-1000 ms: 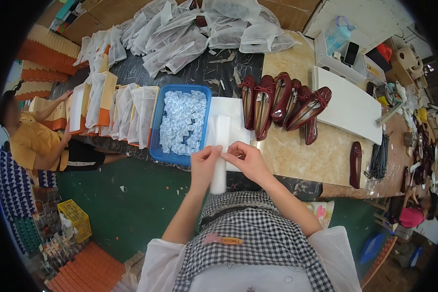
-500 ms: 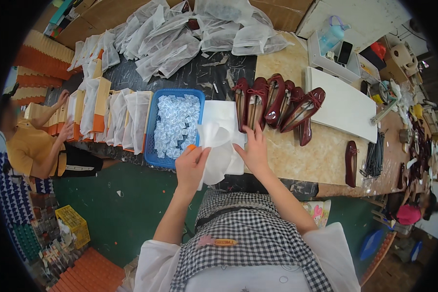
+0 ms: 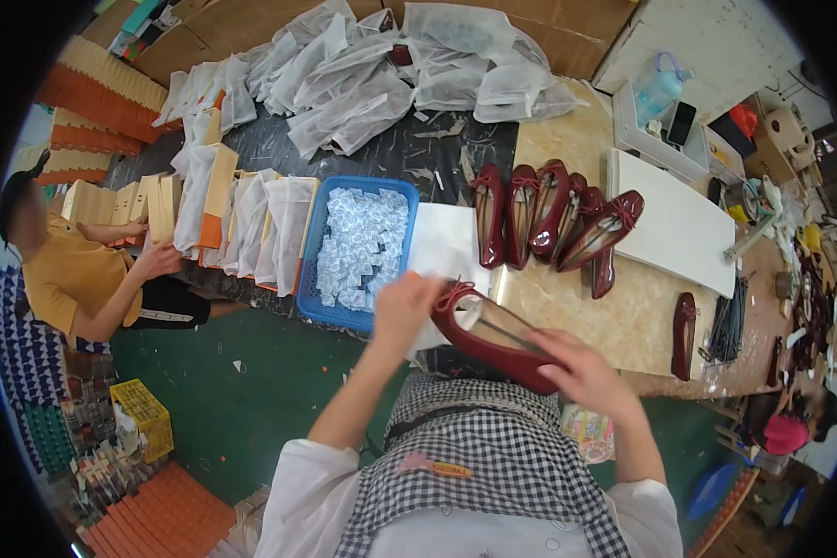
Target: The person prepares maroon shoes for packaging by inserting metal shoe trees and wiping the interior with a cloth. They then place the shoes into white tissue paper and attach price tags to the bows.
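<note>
A dark red ballet flat [image 3: 500, 349] with a bow at its toe is held in front of me, tilted, above the table's near edge. My right hand [image 3: 591, 372] grips it round the heel, thumb along the side. At the toe end is my left hand [image 3: 405, 312], its fingers closed against the bow and slightly blurred; something orange shows on a fingertip. White paper [image 3: 446, 237] lies on the table behind the shoe, and part of it shows below my left hand. More dark red flats [image 3: 549, 209] stand in a cluster beyond the held one.
Left of the paper stands a blue basket [image 3: 309, 279] full of small clear packets. Bagged items [image 3: 353, 107] are heaped at the back. Boxes [image 3: 216, 195] line the left, where a co-worker [image 3: 88, 279] handles them. A white board [image 3: 670, 223] and a lone flat [image 3: 684, 335] lie right.
My right hand has picked up a flat and brought it toward me. My left hand has moved from the loose white paper to the shoe's toe. The view has shifted a little.
</note>
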Demonstrator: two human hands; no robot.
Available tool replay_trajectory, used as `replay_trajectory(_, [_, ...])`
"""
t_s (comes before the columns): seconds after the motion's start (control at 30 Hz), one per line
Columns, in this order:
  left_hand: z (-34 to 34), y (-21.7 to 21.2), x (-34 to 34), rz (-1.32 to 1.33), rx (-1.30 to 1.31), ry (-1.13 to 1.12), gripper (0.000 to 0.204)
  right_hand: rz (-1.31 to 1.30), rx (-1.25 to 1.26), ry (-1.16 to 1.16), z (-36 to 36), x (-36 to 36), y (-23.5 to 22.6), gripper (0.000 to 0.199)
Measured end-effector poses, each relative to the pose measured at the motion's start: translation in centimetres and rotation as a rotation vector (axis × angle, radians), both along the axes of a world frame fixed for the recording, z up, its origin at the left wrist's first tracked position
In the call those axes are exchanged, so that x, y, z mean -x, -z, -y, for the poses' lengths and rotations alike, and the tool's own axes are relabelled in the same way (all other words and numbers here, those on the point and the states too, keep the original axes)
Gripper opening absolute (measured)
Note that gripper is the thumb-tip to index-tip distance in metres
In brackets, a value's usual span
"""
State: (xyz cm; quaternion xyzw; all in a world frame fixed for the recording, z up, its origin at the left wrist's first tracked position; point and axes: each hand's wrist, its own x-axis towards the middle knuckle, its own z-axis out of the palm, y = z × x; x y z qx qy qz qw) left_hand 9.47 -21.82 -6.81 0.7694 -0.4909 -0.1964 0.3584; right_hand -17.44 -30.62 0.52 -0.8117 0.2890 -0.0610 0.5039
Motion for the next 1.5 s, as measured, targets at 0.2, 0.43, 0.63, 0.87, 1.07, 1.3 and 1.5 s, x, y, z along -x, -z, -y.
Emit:
replay_trajectory(0.2, [-3.3, -5.3, 0.6, -0.143, 0.258, -0.133, 0.022, 0.373, -0.32, 0.198, 3.8, -16.2, 6.4, 0.056])
replay_trajectory(0.43, [-3.0, -5.0, -2.4, -0.5, 0.32, -0.453, 0.029, 0.498, -0.681, 0.035, -1.2, -20.1, 5.0, 0.017])
replay_trajectory(0.63, [-1.2, -1.4, -0.6, -0.609, 0.159, -0.362, 0.025, 0.177, -0.024, 0.606, 3.2, -4.6, 12.5, 0.026])
replay_trajectory(0.87, [1.2, -2.2, 4.2, -0.334, 0.113, -0.087, 0.012, -0.106, 0.17, 1.312, 11.9, -0.9, 25.3, 0.101])
replay_trajectory(1.07, [1.8, 0.3, 3.8, -0.031, 0.034, -0.027, 0.013, 0.262, 0.105, 0.965, 7.4, 5.1, 19.4, 0.066])
replay_trajectory(1.3, [2.8, 0.6, 8.2, 0.015, 0.099, 0.24, 0.014, -0.094, -0.37, 0.148, -0.9, 8.0, 2.5, 0.054])
replay_trajectory(1.5, [3.3, -6.0, 8.3, -0.164, 0.194, -0.043, 0.023, 0.6, -0.804, 0.543, 5.6, -6.5, 10.1, 0.042])
